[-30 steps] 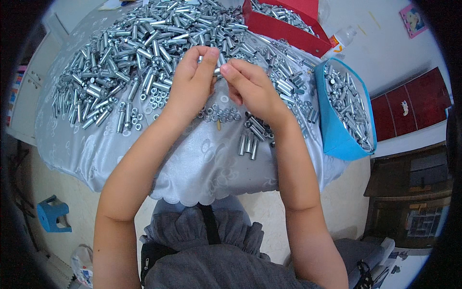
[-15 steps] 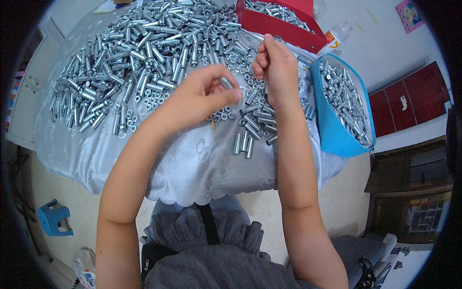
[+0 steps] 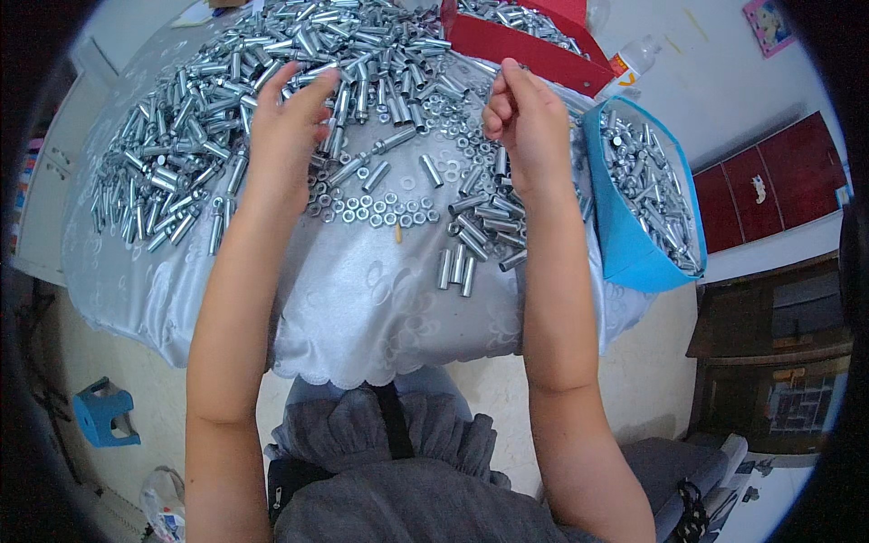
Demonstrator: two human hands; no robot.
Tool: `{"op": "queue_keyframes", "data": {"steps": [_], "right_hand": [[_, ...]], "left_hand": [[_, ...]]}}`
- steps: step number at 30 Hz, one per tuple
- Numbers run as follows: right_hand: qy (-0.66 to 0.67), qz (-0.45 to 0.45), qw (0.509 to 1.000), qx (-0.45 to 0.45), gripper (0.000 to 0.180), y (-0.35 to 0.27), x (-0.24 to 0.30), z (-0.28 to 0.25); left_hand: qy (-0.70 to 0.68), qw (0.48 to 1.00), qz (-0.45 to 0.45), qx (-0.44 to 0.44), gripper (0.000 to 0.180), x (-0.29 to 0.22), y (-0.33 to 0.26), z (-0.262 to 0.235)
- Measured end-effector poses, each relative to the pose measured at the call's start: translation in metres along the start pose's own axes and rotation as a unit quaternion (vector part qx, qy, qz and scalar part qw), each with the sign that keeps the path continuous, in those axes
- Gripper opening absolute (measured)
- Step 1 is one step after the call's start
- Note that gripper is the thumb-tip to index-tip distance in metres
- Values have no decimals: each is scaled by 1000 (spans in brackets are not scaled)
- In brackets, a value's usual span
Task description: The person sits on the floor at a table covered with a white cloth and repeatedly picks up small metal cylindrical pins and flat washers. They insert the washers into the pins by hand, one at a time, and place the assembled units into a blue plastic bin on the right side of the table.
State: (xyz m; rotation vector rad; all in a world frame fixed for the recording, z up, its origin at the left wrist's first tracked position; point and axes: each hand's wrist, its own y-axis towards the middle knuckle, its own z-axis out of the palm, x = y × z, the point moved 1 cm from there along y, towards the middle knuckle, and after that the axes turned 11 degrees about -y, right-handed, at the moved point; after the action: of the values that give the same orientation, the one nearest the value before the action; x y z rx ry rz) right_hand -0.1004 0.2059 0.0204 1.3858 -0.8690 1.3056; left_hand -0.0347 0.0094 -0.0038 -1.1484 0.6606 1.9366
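My left hand (image 3: 291,127) is open, thumb and fingers apart, above a big heap of silver sleeve anchor bolts (image 3: 290,45). Nothing shows between its fingers. My right hand (image 3: 529,127) is closed in a pinch, thumb against forefinger; whatever it may hold is hidden. Between the hands, a loose metal sleeve (image 3: 432,170) and a shorter sleeve (image 3: 376,176) lie on the cloth. Several hex nuts (image 3: 391,219) lie in rows nearer me. Beside my right wrist is a small pile of metal sleeves (image 3: 493,217), with a few more sleeves (image 3: 457,270) side by side in front.
A blue fabric bin (image 3: 644,281) full of metal parts stands right of my right forearm. Behind it are a red box (image 3: 525,54) of bolts and a plastic bottle (image 3: 638,59). White satin cloth (image 3: 380,308) covers the table; a blue stool (image 3: 104,412) stands on the floor at left.
My left hand has moved left and away from me, from the middle to the heap, and its fingers have opened. The sleeve seen at its fingers now lies on the cloth. My right hand barely moved.
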Motion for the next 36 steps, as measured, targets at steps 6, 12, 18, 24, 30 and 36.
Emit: {"op": "queue_keyframes", "data": {"steps": [6,12,18,24,30,36], "right_hand": [[20,-2,999,-32,26,1,4,-6],[77,-13,994,-74,21,8,6,-28],[31,9,990,-137,17,14,4,-44],[-174,48,968,-172,19,18,2,-54],[-321,13,924,-206,30,26,-13,-71],[-528,-20,801,-280,30,43,-46,-97]], "left_hand": [[447,842,190,233,22,3,-26,8],[509,794,118,311,29,8,-28,4],[495,795,127,327,32,10,-30,4],[491,801,158,305,34,11,-31,5],[476,814,162,291,34,9,-30,8],[466,819,180,283,33,9,-32,10]]}}
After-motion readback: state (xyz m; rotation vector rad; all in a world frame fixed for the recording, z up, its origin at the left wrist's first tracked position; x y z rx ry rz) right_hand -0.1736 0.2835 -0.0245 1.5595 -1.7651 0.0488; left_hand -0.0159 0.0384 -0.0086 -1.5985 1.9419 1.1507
